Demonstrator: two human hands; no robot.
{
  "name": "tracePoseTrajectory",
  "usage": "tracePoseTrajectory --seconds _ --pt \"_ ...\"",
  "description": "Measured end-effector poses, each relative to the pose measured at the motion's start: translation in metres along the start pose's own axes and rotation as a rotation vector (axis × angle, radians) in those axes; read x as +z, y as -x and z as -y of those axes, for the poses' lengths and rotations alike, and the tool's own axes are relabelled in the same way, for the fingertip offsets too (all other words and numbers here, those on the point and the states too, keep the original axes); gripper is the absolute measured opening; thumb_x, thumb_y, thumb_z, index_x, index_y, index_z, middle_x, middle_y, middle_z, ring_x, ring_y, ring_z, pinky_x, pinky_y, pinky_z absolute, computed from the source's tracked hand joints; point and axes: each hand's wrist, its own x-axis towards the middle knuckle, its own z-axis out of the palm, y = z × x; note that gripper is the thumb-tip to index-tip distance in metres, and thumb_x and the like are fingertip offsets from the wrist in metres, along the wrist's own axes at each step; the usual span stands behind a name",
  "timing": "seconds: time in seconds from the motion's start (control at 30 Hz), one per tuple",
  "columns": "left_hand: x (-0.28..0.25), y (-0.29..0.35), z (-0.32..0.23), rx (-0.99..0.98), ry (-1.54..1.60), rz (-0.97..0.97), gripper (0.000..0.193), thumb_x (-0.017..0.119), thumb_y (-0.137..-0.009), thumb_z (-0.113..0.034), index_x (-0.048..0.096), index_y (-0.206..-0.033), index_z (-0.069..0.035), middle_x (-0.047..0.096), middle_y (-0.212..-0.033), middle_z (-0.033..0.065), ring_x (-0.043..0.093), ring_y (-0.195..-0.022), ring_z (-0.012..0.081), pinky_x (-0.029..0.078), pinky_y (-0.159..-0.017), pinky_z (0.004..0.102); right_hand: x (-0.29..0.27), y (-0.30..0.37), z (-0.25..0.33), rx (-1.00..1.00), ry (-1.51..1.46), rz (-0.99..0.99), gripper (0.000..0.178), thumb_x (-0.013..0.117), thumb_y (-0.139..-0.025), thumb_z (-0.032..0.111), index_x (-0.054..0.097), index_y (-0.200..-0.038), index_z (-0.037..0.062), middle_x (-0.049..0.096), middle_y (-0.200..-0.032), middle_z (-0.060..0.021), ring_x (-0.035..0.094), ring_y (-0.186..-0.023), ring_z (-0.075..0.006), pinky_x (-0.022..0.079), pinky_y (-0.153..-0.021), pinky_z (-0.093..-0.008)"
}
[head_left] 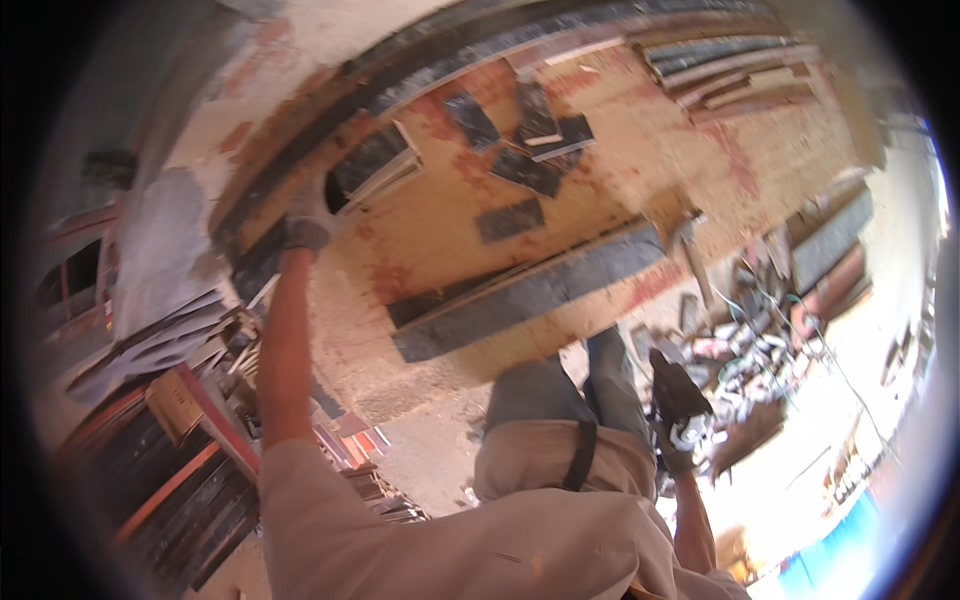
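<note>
My left hand (303, 222), in a grey glove, reaches out to the left end of a dusty work table (440, 230) and rests on a long dark stone slab (262, 262) at its edge. My right hand (676, 452) hangs low at my side and grips a dark angle grinder (680, 400), disc end down. Several cut dark stone pieces (525, 150) lie scattered on the table top. A long dark strip (530, 295) lies along the table's near edge. My trousers and shirt fill the lower middle.
Stacks of dark slabs and wooden strips (180, 450) stand at the lower left. Long strips (730, 70) are piled at the table's far right. Tools, cables and scraps (750, 350) litter the bright floor at the right. A hammer (690, 240) lies by the table corner.
</note>
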Motion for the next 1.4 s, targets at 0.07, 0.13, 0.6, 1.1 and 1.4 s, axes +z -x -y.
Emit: tracePoseTrajectory --seconds 0.07,0.13,0.6,1.1,1.4 --pt "-0.003 -0.005 -0.003 -0.084 -0.013 0.132 0.113 0.095 -0.071 -0.042 0.039 -0.161 -0.003 0.051 -0.156 0.0303 0.047 -0.147 0.0420 0.039 -0.122 0.0545 0.001 0.014 0.006 0.011 0.019 0.015 0.052 0.068 -0.098 0.027 0.061 -0.148 0.0167 0.069 -0.134 -0.0088 0.065 -0.118 -0.0293 0.052 -0.099 -0.0453" --pt "-0.011 0.008 -0.025 -0.009 -0.050 -0.074 0.116 0.095 -0.072 -0.042 0.036 -0.163 -0.002 0.044 -0.163 0.0277 0.041 -0.153 0.0407 0.035 -0.125 0.0542 -0.001 0.026 0.010 0.023 0.028 0.029 0.051 0.068 -0.099 0.027 0.062 -0.148 0.0174 0.069 -0.135 -0.0086 0.064 -0.119 -0.0295 0.052 -0.100 -0.0459" --pt "0.078 0.160 -0.299 0.271 -0.244 0.523 0.130 0.075 -0.080 -0.068 0.012 -0.173 -0.004 0.046 -0.161 0.0221 0.050 -0.142 0.0427 0.042 -0.114 0.0550 -0.037 0.003 -0.013 -0.050 0.078 0.073 0.046 0.065 -0.100 0.027 0.064 -0.146 0.0222 0.068 -0.142 -0.0072 0.062 -0.129 -0.0308 0.049 -0.107 -0.0499" --pt "0.087 0.065 -0.454 0.135 0.053 0.486 0.122 0.090 -0.068 -0.058 0.036 -0.161 0.000 0.063 -0.142 0.0257 0.057 -0.136 0.0405 0.045 -0.112 0.0501 -0.056 0.013 -0.077 -0.114 -0.174 -0.064 0.033 0.082 -0.094 0.021 0.065 -0.117 0.0063 0.064 -0.097 -0.0035 0.063 -0.081 -0.0186 0.052 -0.067 -0.0382" --pt "0.078 0.170 -0.440 0.246 -0.025 0.500 0.115 0.085 -0.073 -0.061 0.041 -0.160 0.000 0.062 -0.142 0.0239 0.058 -0.133 0.0380 0.046 -0.112 0.0498 -0.051 0.014 -0.130 -0.127 -0.224 -0.061 0.022 0.075 -0.099 0.027 0.073 -0.113 0.0106 0.074 -0.099 -0.0105 0.071 -0.090 -0.0321 0.055 -0.077 -0.0482"
